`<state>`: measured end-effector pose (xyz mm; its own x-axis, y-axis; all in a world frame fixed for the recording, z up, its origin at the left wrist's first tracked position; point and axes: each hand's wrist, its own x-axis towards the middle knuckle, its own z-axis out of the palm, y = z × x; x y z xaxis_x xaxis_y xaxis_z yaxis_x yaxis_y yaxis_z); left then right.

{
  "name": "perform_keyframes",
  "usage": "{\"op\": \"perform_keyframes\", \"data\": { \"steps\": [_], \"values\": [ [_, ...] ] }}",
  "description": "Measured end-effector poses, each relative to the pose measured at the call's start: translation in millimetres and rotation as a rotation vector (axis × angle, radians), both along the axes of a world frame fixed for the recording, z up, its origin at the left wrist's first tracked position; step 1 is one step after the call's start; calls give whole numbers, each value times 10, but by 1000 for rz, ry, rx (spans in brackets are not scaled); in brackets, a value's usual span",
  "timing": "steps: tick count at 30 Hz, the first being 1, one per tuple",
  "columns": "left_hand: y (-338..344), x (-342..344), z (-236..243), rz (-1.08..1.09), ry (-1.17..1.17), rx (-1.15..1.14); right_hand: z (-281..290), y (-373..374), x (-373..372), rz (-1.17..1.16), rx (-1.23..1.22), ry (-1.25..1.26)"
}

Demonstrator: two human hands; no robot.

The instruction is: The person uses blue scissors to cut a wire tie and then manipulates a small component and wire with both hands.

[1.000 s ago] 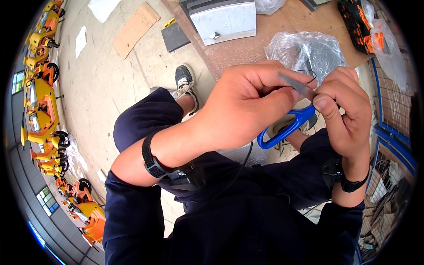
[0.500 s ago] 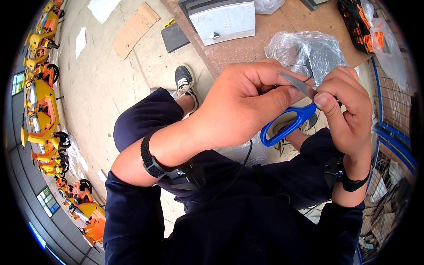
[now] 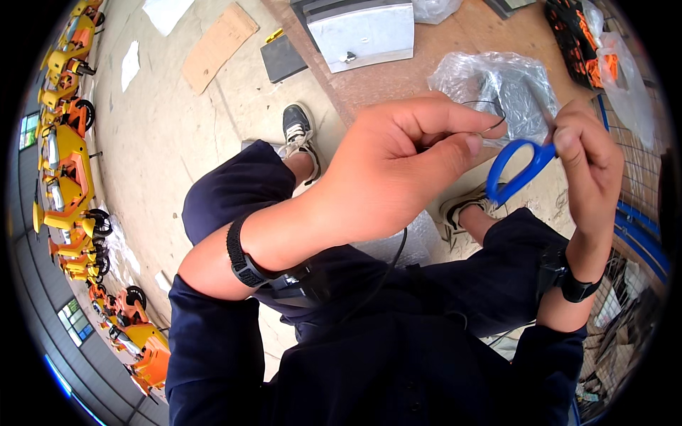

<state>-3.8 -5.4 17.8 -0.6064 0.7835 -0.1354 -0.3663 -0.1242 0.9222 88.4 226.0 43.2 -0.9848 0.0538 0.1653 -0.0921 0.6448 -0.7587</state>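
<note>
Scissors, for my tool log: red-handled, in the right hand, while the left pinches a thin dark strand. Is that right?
Wrong colour: in the head view the scissors are blue-handled, not red. The right hand does hold them, while the left hand pinches a thin dark strand.

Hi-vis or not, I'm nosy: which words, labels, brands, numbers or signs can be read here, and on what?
None can be read.
Blue-handled scissors in the right hand: no lettering I can make out.
Grey metal panel: no legible text.
Yellow scooter in the row at left: too small to tell.
</note>
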Motion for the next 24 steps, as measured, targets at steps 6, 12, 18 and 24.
{"op": "perform_keyframes", "data": {
  "steps": [6,12,18,24],
  "values": [
    [44,34,-84,-54,-66,63,28,-310,-45,123,141,53],
    [50,57,-3,-69,-171,79,25,-337,-54,147,126,61],
    [60,63,-6,-69,-164,88,11,-345,-48,132,132,74],
    [51,54,-62,-62,-60,88,23,-341,-45,138,135,64]
  ]
}}
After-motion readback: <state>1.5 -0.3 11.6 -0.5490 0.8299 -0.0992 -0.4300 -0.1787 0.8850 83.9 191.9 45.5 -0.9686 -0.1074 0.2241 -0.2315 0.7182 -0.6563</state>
